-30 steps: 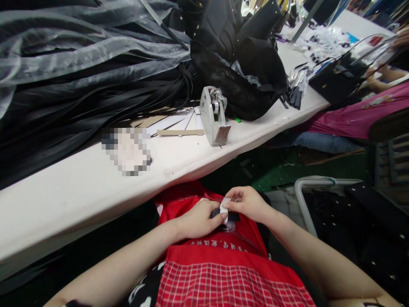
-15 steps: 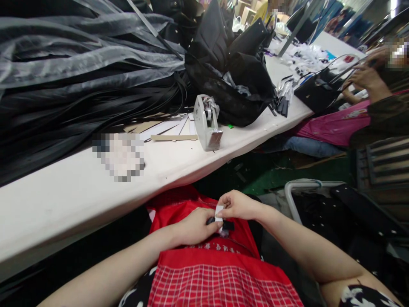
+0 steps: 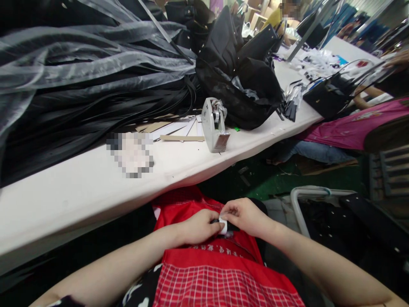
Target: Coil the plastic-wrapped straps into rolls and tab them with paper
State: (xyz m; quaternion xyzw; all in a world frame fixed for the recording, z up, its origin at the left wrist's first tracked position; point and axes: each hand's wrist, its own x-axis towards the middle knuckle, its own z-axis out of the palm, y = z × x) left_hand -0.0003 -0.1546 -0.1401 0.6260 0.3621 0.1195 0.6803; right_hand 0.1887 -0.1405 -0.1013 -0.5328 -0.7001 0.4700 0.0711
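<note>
Over my lap, my left hand is closed on a small black strip, whose far end sticks out past the fingers. A small white piece, like paper or foam, lies across the strip, with my left thumb against it. From the other side my right hand pinches at the upper edge of the white piece, its fingertips almost meeting the left ones. Below both hands spreads a red apron with a checked part. What the strip belongs to is too small to tell.
A white table runs ahead, bearing a grey tape dispenser, card strips, a black bag and long black straps under plastic. To my right stands a white metal frame. A co-worker in pink handles a handbag.
My right fingers have come down and closer to my left hand. The white piece, upright before, now lies flatter over the black strip. The whole view has shifted slightly.
</note>
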